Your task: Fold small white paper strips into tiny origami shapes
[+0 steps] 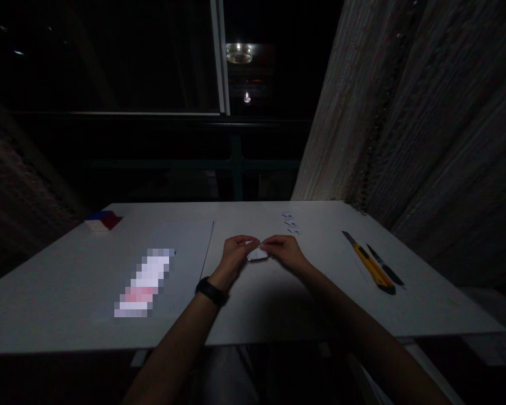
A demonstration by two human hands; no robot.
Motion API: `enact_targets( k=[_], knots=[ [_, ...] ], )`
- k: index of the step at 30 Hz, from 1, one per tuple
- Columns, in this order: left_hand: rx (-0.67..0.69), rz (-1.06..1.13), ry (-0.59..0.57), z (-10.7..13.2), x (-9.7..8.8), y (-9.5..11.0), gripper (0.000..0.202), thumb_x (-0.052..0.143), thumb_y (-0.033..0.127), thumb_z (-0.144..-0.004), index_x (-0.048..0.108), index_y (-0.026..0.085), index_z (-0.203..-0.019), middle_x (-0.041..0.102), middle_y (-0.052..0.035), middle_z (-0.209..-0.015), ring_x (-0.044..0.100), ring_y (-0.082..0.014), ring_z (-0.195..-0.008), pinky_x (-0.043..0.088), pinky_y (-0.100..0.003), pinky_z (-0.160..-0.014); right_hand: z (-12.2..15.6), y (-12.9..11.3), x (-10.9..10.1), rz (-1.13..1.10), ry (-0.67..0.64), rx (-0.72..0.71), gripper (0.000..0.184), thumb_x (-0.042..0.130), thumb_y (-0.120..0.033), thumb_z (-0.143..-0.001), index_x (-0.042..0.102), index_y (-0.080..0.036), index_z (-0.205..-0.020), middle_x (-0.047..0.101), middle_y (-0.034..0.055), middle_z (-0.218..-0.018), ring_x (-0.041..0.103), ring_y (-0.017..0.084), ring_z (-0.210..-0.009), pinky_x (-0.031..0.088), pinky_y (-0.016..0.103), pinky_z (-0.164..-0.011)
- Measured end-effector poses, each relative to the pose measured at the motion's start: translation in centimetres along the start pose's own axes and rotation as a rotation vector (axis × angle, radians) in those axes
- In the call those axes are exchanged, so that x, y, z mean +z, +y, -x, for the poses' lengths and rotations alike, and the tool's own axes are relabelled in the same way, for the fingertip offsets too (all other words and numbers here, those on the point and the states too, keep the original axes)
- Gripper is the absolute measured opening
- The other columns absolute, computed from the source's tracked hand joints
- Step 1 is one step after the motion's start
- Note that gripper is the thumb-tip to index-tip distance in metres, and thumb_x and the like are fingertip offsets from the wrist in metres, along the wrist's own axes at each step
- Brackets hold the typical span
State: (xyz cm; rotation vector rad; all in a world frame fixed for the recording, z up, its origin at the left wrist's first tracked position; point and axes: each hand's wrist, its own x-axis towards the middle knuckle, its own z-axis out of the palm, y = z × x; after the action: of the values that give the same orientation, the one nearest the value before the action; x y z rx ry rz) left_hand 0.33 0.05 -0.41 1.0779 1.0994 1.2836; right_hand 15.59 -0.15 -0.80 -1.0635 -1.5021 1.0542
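Near the middle of the white table (244, 309), a small folded piece of white paper (258, 255) is held between both hands. My left hand (238, 251), with a black band on its wrist, pinches the paper's left side. On the other side my right hand (285, 251) pinches it near the top right, the fingertips of both hands almost meeting. The paper's lower part shows below the fingers; its upper part is mostly hidden behind them.
A yellow utility knife (371, 265) and a dark pointed knife (385, 265) lie at the right. Small dark-marked pieces (292, 223) lie beyond my right hand. At the left are a blurred-out bright rectangle (145, 281), paper sheets (194, 247) and a colored cube (103, 221).
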Motion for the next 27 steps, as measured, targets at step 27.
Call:
enact_targets(
  k=[27],
  knots=[
    [-0.167,0.070,-0.153,0.57,0.08,0.33,0.036,0.078,0.015,-0.049,0.063,0.009,-0.081,0.062,-0.0029,-0.061,0.056,-0.0108,-0.053,0.044,-0.023,-0.054,-0.22,0.71,0.11,-0.145,0.134,0.056,0.028,0.075,-0.037,-0.050,0.061,-0.016,-0.060,0.063,0.0015,-0.059,0.057,0.014,-0.056,0.045,0.029,-0.058]
  ],
)
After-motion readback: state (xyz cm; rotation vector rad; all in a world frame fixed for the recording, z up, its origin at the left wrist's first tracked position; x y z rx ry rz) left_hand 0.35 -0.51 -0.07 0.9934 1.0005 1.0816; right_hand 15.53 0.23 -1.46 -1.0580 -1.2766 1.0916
